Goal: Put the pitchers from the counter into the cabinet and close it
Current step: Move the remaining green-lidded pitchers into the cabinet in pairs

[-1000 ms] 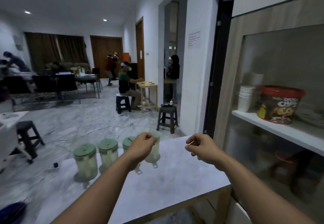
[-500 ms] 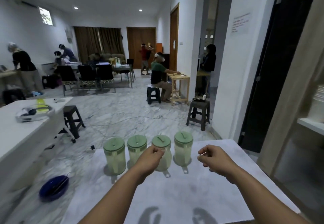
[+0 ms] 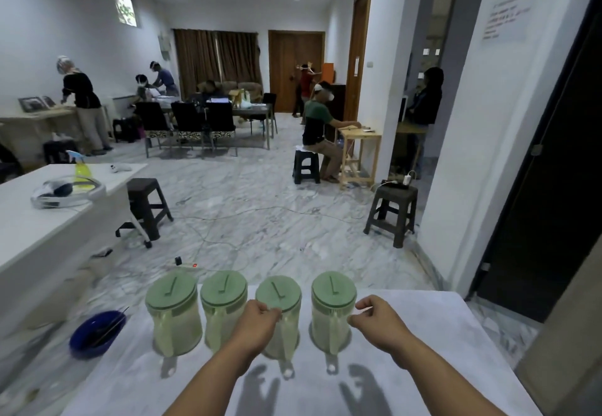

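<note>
— Around the work area?
— Marble floor (image 3: 260,213) beyond the far edge of the surface (image 3: 423,366), strewn with cables. White desk (image 3: 39,220) off to the left, carrying a headset (image 3: 65,191) and a yellow spray bottle (image 3: 79,168). Dark doorway (image 3: 553,187) to the right. Two dark stools (image 3: 392,210) on the floor, one by the desk, one by the wall. Blue basin (image 3: 96,334) on the floor past the left edge. Several people busy at tables farther back.

— In the way of anything?
— Nothing between hands and pitchers.

— Pitchers?
— Four in a row along the far edge, green lids on, handles facing the near edge: first pitcher (image 3: 172,314) leftmost, second pitcher (image 3: 223,308) next, third pitcher (image 3: 280,311), fourth pitcher (image 3: 332,311) rightmost. Upright, standing close together, none lifted.

— Hands?
— Left hand (image 3: 257,321) fingers curled, knuckles up, in front of the third pitcher and overlapping its near side, over the gap toward the second; contact with the handle impossible to tell. Right hand (image 3: 378,321) loosely clenched just right of the fourth pitcher, near its handle, apparently holding nothing. Shadows of both hands on the near part of the surface.
</note>
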